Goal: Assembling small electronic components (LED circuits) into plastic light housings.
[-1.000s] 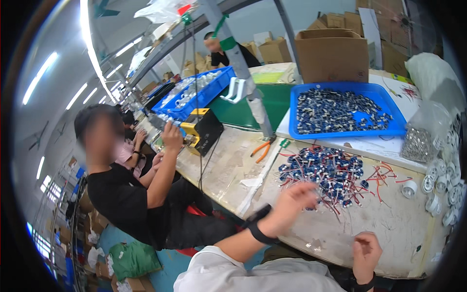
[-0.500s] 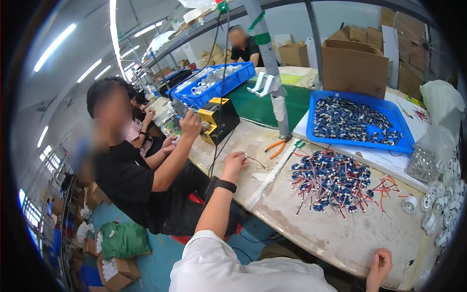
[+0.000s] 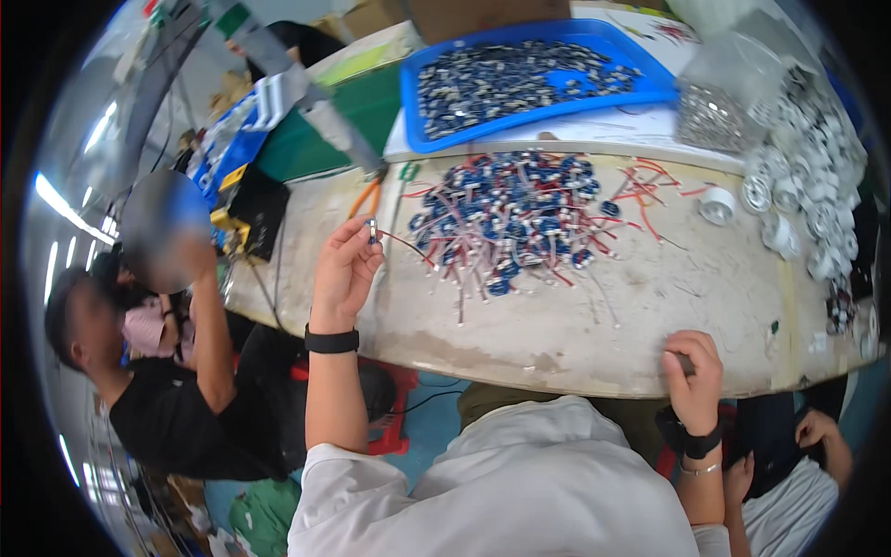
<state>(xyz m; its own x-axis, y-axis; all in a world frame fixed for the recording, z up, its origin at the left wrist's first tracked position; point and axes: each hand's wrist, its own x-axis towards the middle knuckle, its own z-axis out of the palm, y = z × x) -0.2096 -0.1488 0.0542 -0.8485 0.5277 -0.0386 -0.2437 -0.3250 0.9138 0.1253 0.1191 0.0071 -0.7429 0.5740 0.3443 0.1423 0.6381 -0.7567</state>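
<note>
My left hand [image 3: 343,269] is raised over the left part of the table, its thumb and fingertips closed on a small circuit board [image 3: 373,232]. A thin dark red wire trails from the board to the right, toward a heap of small blue circuit boards [image 3: 510,213] with red and white wires. At the table's front edge rests my right hand [image 3: 696,376], fingers half curled and thumb apart, with nothing seen in it.
Behind the heap stands a blue tray [image 3: 543,124] of small dark parts. Orange-handled pliers [image 3: 366,197] lie left. White round housings [image 3: 789,200] pile up at right, beside a clear bag [image 3: 719,116] of metal parts. A co-worker [image 3: 176,399] sits left; another person [image 3: 789,501] is at lower right.
The view has swung downward and to the right, bringing the heap nearer the middle. The small board in my left hand now shows more plainly. My right hand now lies on the table edge.
</note>
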